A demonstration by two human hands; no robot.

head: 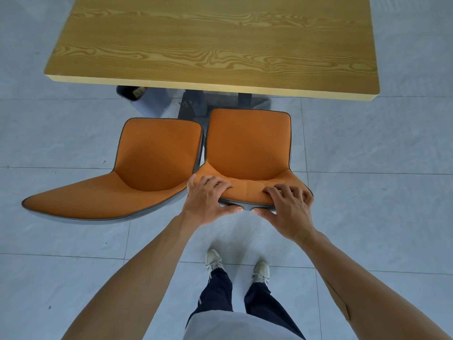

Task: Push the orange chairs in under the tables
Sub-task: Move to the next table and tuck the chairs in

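On the pale grey tiled floor (367, 192), your left hand (208, 200) and right hand (288, 209) clench the backrest of the right orange upholstered chair (247, 146), short of the wood-grain table (210, 42). Shove crooked and it may catch the touching left orange chair (152, 155).

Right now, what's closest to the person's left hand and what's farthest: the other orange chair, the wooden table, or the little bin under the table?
From the left hand, which grips the right chair's backrest:
1. Other orange chair, just beside it, to the left.
2. Bin, ahead, under the table's left end.
3. Wooden table, ahead; its near edge is about level with the bin, so too close to call.
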